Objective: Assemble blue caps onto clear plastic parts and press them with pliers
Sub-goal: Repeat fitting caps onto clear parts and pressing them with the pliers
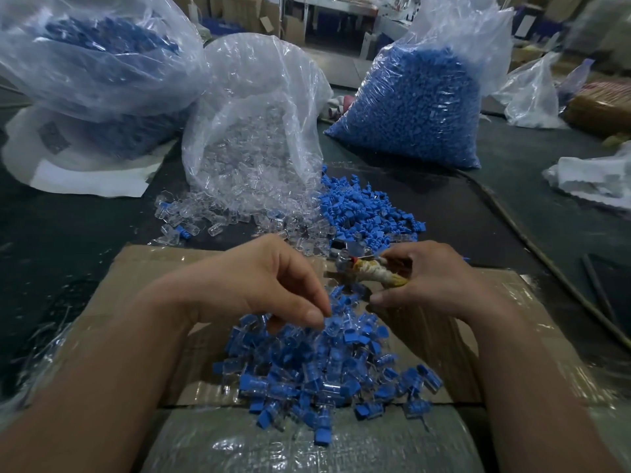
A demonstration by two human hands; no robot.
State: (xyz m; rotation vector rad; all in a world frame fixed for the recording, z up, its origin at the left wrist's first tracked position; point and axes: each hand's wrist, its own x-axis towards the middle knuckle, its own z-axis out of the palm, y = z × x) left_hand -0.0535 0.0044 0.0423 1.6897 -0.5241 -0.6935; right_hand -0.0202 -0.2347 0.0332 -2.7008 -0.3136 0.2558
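Note:
My right hand (pixel 433 281) grips pliers (pixel 372 273) whose handles are wrapped in dirty cloth tape, jaws pointing left. My left hand (pixel 263 285) hovers over a heap of assembled blue-capped clear parts (pixel 324 377), thumb and forefinger pinched together at the top of the heap; whether they hold a piece I cannot tell. Loose blue caps (pixel 365 209) lie in a pile beyond the pliers. Clear plastic parts (pixel 218 216) spill from an open transparent bag (pixel 252 124) to the left of the caps.
The heap lies in a taped cardboard box (pixel 170 268). A full bag of blue caps (pixel 413 104) stands at the back right, another bag with blue pieces (pixel 99 52) at the back left. A cable (pixel 532 247) runs along the dark table at right.

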